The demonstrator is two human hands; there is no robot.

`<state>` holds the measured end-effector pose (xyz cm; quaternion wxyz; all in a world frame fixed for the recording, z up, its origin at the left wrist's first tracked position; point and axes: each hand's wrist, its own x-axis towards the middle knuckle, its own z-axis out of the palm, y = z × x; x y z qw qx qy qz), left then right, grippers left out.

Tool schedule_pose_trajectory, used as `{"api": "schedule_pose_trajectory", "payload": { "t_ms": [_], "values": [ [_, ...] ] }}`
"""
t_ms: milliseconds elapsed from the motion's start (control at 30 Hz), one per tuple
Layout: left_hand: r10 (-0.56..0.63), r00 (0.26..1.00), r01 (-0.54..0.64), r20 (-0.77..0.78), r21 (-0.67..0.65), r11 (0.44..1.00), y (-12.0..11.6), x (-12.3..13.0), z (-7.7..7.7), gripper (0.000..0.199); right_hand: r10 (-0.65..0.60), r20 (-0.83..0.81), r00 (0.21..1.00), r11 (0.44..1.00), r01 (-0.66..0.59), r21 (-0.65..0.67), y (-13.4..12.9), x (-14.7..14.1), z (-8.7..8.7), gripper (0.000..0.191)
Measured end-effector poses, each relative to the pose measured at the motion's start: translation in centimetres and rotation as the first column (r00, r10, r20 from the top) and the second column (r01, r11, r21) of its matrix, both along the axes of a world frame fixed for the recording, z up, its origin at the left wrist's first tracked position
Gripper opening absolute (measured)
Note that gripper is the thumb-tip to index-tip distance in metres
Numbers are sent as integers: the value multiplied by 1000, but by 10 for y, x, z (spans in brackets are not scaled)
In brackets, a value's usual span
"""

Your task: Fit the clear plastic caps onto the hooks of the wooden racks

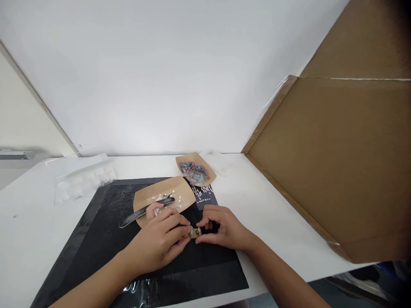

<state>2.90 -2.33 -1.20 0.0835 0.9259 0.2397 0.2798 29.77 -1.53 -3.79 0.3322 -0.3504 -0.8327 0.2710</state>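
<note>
Between my two hands, over the black mat [105,252], is a small tan and silvery piece [195,232]. The fingertips of my left hand [160,237] pinch its left side, while the thumb and index finger of my right hand [224,226] hold its right side. A dark curved file-like strip [138,216] passes under the raised index finger of my left hand and lies across a brown paper tray [144,197]. Small white bits [179,199] are scattered in that tray. Fingers partly cover the small piece, so its full shape is hidden.
Behind stands another brown tray [212,176] with pink and blue small items [194,172]. A dark sheet with white pieces [203,197] is beside it. Clear plastic packaging [85,182] lies at left on the white table [25,231]. Large cardboard [334,158] rises at right.
</note>
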Motion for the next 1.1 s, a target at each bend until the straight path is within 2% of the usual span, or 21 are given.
{"api": "schedule_pose_trajectory", "payload": {
  "t_ms": [233,367,500,667,900,1100],
  "values": [
    [-3,998,10,-56,112,994,-5,17,-10,29,32,31,999,999,-32,-7,0,1,3,37],
    [0,997,8,-71,123,992,-4,20,-15,26,36,37,999,999,-36,-2,-1,1,5,36],
    [6,1000,-4,-15,103,995,-1,20,-21,18,28,50,998,1000,-29,11,-2,-1,7,35],
    [45,998,-50,54,98,994,-2,21,-25,10,-7,98,995,995,-3,98,-4,-2,9,37],
    [71,995,-79,68,111,991,-2,24,-29,13,-63,235,970,957,-9,290,-5,-3,14,33],
    [75,996,-81,49,127,989,-2,22,-35,16,-72,302,951,940,-37,340,-6,-3,15,31]
  ]
}}
